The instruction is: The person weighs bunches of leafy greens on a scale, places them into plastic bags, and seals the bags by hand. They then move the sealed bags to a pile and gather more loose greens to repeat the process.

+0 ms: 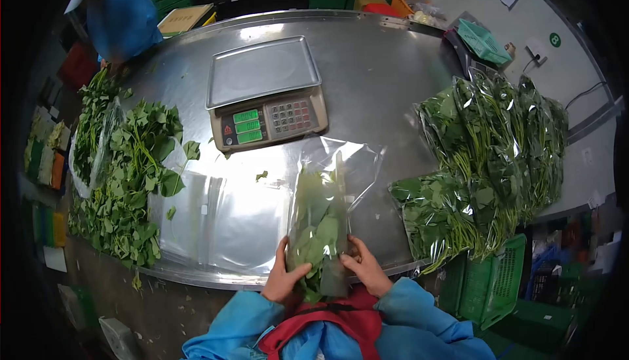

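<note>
Between my two hands, at the table's front edge, lies a clear plastic bag [318, 229] with leafy greens inside, its wide end toward the scale. My left hand [285, 273] holds the bag's left side, thumb over the leaves. Gripping the right side is my right hand [364, 265], with its thumb and fingers on the plastic. Just beyond the bag stands a digital scale [265, 91] with a bare tray and lit green displays. Flat empty bags [219, 219] lie left of the held bag.
Loose greens [134, 176] are heaped at the left. Bagged greens [491, 157] are piled at the right, above a green crate [488, 288]. A person in blue [124, 16] is at the back left. A teal basket [483, 42] sits at the back right.
</note>
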